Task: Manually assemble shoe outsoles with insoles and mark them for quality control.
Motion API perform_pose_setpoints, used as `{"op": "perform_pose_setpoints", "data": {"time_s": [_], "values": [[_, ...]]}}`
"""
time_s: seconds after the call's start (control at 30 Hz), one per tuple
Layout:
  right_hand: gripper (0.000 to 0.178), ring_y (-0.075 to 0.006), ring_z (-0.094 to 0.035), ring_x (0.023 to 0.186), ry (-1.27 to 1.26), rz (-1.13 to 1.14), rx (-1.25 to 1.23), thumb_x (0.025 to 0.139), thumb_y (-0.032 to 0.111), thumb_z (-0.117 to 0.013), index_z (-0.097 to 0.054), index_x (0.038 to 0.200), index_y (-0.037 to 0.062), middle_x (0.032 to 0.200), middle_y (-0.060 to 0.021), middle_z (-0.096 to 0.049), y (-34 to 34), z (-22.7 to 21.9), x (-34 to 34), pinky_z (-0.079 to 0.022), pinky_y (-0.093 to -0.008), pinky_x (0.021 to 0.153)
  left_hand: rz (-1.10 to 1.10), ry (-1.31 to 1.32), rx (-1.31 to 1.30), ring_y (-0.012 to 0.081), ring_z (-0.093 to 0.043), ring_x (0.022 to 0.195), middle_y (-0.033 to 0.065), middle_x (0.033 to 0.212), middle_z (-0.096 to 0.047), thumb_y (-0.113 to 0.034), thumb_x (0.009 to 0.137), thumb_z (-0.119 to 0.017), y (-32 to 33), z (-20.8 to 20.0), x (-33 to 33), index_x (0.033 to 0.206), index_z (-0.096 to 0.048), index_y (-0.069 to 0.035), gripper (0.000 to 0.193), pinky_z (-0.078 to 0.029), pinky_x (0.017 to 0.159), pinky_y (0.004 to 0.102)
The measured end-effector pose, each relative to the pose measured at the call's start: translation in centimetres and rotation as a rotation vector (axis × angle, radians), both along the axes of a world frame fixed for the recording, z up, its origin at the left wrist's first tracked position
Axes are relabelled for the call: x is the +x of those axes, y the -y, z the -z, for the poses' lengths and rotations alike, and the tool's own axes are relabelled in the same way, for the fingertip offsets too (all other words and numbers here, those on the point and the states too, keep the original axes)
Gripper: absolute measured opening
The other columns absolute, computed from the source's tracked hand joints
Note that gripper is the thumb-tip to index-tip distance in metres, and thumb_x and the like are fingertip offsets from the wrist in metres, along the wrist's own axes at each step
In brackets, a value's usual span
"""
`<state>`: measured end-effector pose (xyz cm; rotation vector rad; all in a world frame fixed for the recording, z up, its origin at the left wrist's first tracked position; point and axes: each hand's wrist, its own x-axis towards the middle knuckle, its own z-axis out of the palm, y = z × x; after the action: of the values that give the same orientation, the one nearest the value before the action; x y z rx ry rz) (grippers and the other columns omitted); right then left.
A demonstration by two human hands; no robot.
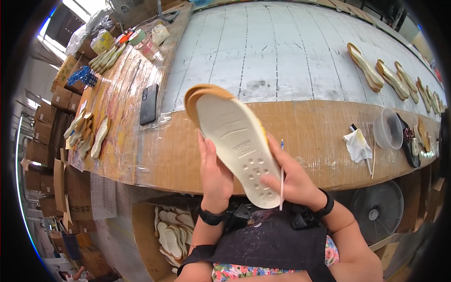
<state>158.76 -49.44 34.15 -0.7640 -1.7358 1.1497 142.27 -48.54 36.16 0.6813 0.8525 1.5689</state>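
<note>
A cream shoe sole (235, 136) with a tan rim is tilted in front of me, between my two hands. At its toe a second tan edge shows, perhaps of another sole behind it. My left hand (215, 164) supports the sole's left side, thumb along the edge and fingers behind. My right hand (296, 176) grips the right side, its thumb on the heel, where several round dimples show. Against that hand stands a thin white stick (282, 188) with a blue upper end; its tip cannot be made out.
Cardboard (155, 150) covers the bench's near edge. Finished-looking soles (392, 77) stand in a row at right, near a clear plastic tub (388, 128) and a white cloth (358, 144). A phone (149, 104) and more soles (100, 136) lie left. Below is a box of soles (171, 235).
</note>
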Motion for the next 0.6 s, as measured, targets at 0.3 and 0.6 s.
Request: {"op": "perform_pose_setpoints", "data": {"time_s": [0.3, 0.6], "values": [[0.037, -0.0157, -0.058, 0.092, -0.75, -0.138, -1.021, 0.09, 0.014, -0.043, -0.038, 0.121, -0.0063, 0.108, -0.0127, -0.055, -2.8, 0.8, -0.1, -0.049, -0.0277, 0.079, 0.244, -0.103, -0.023, 0.0188, -0.027, 0.126, 0.0136, 0.141, -0.019, -0.009, 0.092, -0.039, 1.0, 0.6, -0.7, 0.136, -0.013, 0.003, 0.053, -0.026, 0.102, 0.0292], [0.039, -0.0126, -0.056, 0.083, -0.005, -0.199, -0.442, 0.089, 0.032, -0.048, -0.055, 0.101, -0.0045, 0.093, -0.0096, -0.061, -6.7, 4.1, -3.6, -0.046, -0.0304, 0.074, 0.16, -0.193, -0.014, 0.0228, -0.05, 0.108, 0.016, 0.123, -0.044, -0.02, 0.085, -0.044, 0.6, 4.7, -4.8, 0.132, -0.023, 0.003, 0.056, -0.042, 0.091, 0.0338]]}}
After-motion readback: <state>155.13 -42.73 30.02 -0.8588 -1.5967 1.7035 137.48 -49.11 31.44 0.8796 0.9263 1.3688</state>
